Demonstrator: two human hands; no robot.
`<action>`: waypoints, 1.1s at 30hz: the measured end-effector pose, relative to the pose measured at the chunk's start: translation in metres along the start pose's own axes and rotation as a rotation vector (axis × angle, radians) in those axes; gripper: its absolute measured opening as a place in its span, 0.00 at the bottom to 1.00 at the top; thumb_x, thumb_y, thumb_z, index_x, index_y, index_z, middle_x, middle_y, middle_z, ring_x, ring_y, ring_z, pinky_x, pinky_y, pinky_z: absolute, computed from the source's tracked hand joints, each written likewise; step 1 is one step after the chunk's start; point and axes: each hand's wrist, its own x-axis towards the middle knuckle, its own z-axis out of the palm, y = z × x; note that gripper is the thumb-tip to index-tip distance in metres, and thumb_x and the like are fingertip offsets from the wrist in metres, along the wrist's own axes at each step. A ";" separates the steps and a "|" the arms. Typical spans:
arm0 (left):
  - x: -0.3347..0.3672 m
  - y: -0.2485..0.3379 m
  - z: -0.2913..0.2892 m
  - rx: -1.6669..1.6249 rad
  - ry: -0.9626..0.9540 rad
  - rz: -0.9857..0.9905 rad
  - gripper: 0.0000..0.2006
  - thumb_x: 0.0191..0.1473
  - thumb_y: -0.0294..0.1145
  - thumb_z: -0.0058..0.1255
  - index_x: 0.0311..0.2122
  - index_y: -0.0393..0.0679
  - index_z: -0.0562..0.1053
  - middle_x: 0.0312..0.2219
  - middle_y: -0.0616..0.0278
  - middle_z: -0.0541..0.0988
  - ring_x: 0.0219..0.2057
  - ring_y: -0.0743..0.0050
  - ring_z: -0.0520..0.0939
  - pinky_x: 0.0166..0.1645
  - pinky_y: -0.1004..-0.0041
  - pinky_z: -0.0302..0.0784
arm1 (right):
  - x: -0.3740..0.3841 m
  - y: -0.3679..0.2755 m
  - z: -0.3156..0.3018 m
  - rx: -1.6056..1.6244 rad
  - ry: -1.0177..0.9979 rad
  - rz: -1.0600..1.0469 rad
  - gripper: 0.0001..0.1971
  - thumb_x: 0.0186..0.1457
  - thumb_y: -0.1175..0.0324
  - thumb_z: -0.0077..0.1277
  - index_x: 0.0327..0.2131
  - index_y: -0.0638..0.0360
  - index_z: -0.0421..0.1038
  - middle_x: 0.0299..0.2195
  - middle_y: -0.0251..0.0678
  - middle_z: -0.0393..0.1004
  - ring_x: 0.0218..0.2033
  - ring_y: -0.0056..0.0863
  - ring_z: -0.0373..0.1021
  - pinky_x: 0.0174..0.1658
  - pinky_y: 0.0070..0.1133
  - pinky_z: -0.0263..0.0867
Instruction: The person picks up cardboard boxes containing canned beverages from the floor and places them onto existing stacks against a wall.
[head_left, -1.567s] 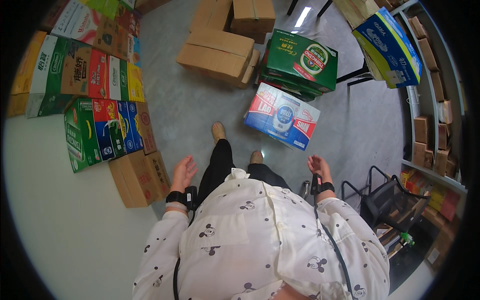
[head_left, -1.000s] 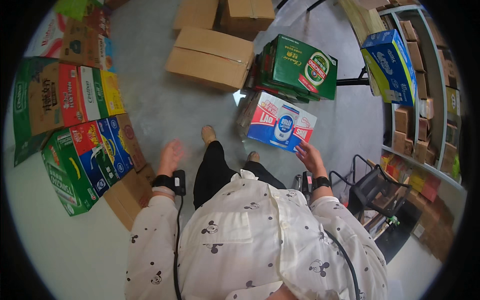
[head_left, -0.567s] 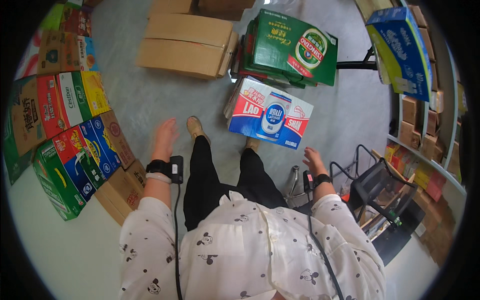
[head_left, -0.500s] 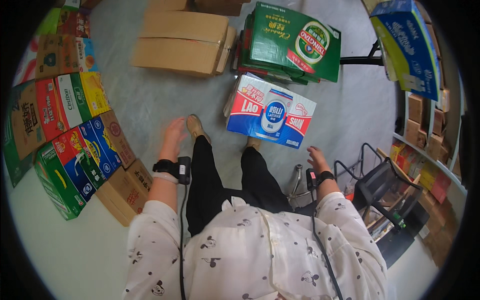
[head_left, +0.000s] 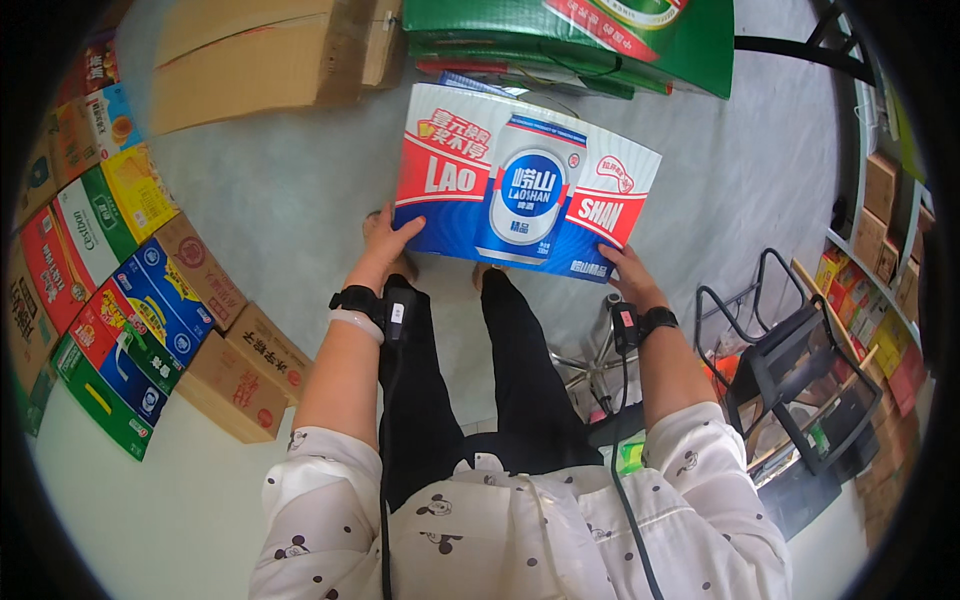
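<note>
A red, white and blue cardboard beer carton (head_left: pixel 465 228), with a can pictured on it, is in front of my legs, tilted slightly down to the right. My left hand (head_left: pixel 385 243) grips its lower left edge, the thumb on the printed face and the other fingers mostly hidden behind. At the lower right corner my right hand (head_left: pixel 633 275) grips it the same way, thumb in front. What lies behind the printed face is largely hidden; a blue edge shows along the top.
Green beer cartons (head_left: pixel 690 50) lie stacked just beyond. Brown cardboard boxes (head_left: pixel 250 60) sit at the far left. Colourful packed cartons (head_left: pixel 130 290) line the left side. To the right are a black chair (head_left: pixel 800 380), a chair base (head_left: pixel 597 365) and shelves (head_left: pixel 860 250) with boxes.
Both my hands have reached forward and taken hold of the beer carton by its lower corners. My view has shifted, and the carton appears larger and farther left.
</note>
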 end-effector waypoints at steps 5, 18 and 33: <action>-0.010 0.053 0.023 -0.523 -0.160 -0.106 0.28 0.41 0.42 0.56 0.49 0.42 0.66 0.42 0.50 0.65 0.49 0.60 0.60 0.52 0.71 0.57 | 0.011 0.004 -0.020 0.068 0.056 -0.017 0.37 0.40 0.54 0.57 0.53 0.51 0.52 0.52 0.35 0.59 0.54 0.34 0.53 0.53 0.45 0.44; -0.180 0.117 -0.056 -0.495 -0.181 -0.283 0.31 0.49 0.50 0.48 0.56 0.54 0.55 0.52 0.61 0.62 0.55 0.59 0.57 0.51 0.46 0.51 | -0.160 -0.022 -0.025 0.057 0.099 -0.195 0.25 0.45 0.58 0.55 0.45 0.61 0.63 0.31 0.29 0.70 0.28 0.17 0.66 0.28 0.17 0.62; -0.425 0.207 -0.135 -0.566 -0.285 -0.001 0.28 0.51 0.53 0.43 0.56 0.54 0.57 0.51 0.58 0.64 0.53 0.57 0.61 0.51 0.46 0.52 | -0.456 -0.017 -0.057 -0.152 0.155 -0.300 0.29 0.47 0.53 0.50 0.49 0.62 0.60 0.40 0.39 0.69 0.39 0.32 0.67 0.41 0.35 0.63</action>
